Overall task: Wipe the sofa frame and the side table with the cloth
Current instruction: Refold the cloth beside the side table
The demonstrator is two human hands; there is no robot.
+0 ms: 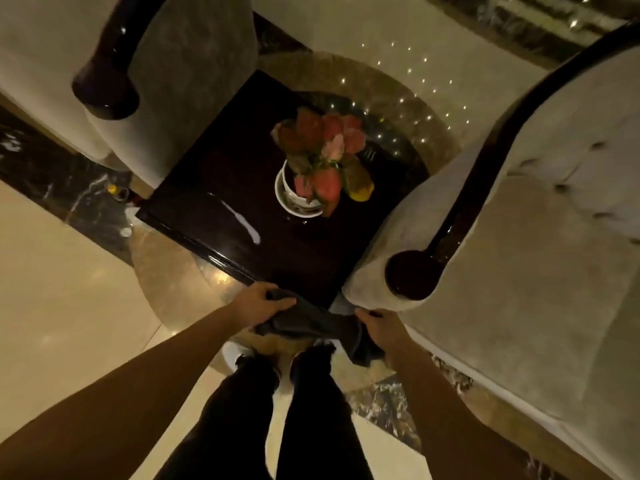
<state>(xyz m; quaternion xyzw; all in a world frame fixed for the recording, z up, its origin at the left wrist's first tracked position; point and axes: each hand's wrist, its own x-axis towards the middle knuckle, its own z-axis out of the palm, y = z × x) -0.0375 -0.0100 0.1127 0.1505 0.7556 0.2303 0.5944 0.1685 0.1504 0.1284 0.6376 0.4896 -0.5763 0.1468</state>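
Both hands, the left hand [258, 304] and right hand [379, 323], grip the dark cloth [311, 322] by the table [214, 206], so the wiping looks barely begun.

Side table tabletop [221, 188] sits btwn two sofas: one sofa [194, 64] to its left, other sofa [519, 254] to its right. Flower pot [299, 199] on tabletop, nr centre. Cloth [311, 323] at tabletop's near edge, w/ left hand [258, 306] on cloth's left end, right hand [379, 327] at right end, touching right sofa's arm front. Person's legs [277, 410] below cloth, on floor [69, 306].
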